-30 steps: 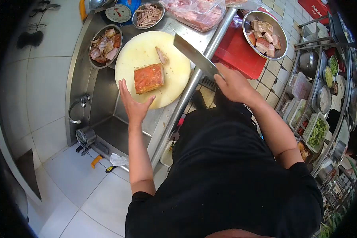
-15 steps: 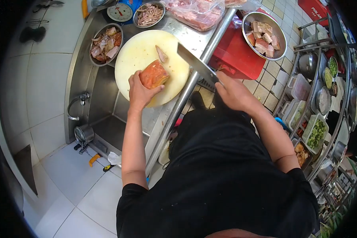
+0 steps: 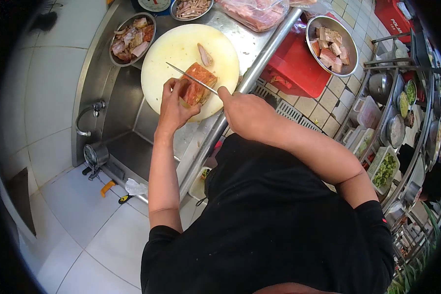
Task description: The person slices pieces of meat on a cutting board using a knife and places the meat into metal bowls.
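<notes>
A block of reddish-brown meat (image 3: 199, 82) lies at an angle on the round, pale yellow cutting board (image 3: 164, 54). My left hand (image 3: 174, 107) grips its near left side, with fingers bent against it. In my right hand (image 3: 247, 115) is the handle of a cleaver (image 3: 192, 78). Its blade, seen nearly edge-on, crosses over the top of the meat; whether it has cut in cannot be made out. A small pale strip of meat (image 3: 205, 55) rests on the board beyond the block.
Left of the board is a bowl of meat pieces (image 3: 132, 40); behind it, a bowl of strips (image 3: 191, 8) and bagged meat (image 3: 257, 12). A bowl of meat chunks (image 3: 332, 46) stands by a red crate (image 3: 301, 63). The sink (image 3: 132, 112) lies left, shelves (image 3: 377, 122) right.
My left hand has closed on the meat and turned it. My right hand has brought the cleaver leftward over the block, its blade now edge-on. The view has shifted slightly.
</notes>
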Demonstrator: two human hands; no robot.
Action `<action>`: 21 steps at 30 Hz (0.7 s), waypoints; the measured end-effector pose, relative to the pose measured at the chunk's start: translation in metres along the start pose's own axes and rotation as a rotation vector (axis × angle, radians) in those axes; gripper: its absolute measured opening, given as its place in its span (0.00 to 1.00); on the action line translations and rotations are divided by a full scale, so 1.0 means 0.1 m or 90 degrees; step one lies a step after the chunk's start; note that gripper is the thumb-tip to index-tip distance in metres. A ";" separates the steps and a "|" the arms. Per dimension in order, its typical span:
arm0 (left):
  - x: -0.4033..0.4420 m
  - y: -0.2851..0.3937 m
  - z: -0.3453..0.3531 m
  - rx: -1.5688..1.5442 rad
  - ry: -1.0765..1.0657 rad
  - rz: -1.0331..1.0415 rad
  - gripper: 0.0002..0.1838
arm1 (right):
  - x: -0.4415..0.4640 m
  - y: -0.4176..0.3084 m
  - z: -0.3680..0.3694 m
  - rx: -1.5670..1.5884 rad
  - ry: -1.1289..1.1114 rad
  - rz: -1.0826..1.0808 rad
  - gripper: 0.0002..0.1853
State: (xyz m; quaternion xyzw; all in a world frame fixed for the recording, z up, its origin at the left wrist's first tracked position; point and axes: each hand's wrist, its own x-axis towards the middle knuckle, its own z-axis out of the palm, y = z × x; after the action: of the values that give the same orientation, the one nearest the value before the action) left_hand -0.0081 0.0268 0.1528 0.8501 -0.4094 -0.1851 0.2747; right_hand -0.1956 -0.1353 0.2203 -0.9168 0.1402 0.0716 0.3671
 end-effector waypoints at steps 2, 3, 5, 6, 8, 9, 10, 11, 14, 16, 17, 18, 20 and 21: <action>-0.01 0.01 0.03 -0.009 0.004 -0.027 0.42 | 0.00 -0.08 -0.05 -0.002 -0.017 -0.002 0.13; -0.02 0.01 0.04 -0.015 0.006 -0.051 0.43 | 0.00 -0.10 -0.06 -0.001 -0.031 -0.002 0.16; -0.02 -0.01 0.06 -0.012 0.009 -0.049 0.43 | 0.04 -0.08 -0.02 -0.004 -0.031 -0.006 0.15; -0.02 -0.02 0.07 -0.008 0.013 -0.046 0.44 | 0.05 -0.08 0.00 -0.006 -0.028 -0.009 0.14; -0.02 0.00 0.07 0.004 0.022 -0.037 0.43 | 0.06 -0.09 0.01 -0.007 -0.022 -0.009 0.13; -0.03 0.01 0.07 0.017 0.031 -0.030 0.42 | 0.07 -0.10 0.01 -0.007 -0.016 -0.009 0.12; -0.03 -0.01 0.08 0.015 0.030 -0.029 0.42 | 0.07 -0.10 0.03 -0.008 -0.017 -0.007 0.12; -0.03 -0.04 0.09 0.001 0.024 -0.036 0.43 | 0.07 -0.10 0.05 -0.002 -0.007 -0.018 0.12; -0.03 -0.06 0.11 0.002 0.035 -0.023 0.42 | 0.06 -0.11 0.08 0.013 0.003 -0.026 0.13; -0.04 -0.07 0.12 0.017 0.051 -0.004 0.41 | 0.05 -0.14 0.08 0.023 0.003 -0.024 0.14; -0.04 -0.07 0.12 0.016 0.052 0.000 0.41 | 0.05 -0.16 0.06 0.019 -0.013 -0.009 0.13; -0.04 -0.07 0.12 0.015 0.053 0.004 0.41 | 0.05 -0.17 0.05 0.015 -0.029 0.006 0.13; -0.03 -0.07 0.12 0.011 0.052 0.005 0.41 | 0.05 -0.16 0.08 0.020 -0.022 0.008 0.12; -0.04 -0.07 0.12 0.010 0.052 0.005 0.40 | 0.05 -0.15 0.10 0.026 -0.014 0.008 0.11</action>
State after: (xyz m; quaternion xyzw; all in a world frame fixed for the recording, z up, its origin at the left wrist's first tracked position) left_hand -0.0126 0.0296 0.1401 0.8574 -0.4028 -0.1456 0.2853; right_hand -0.1860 -0.1187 0.2218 -0.9072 0.1430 0.0812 0.3872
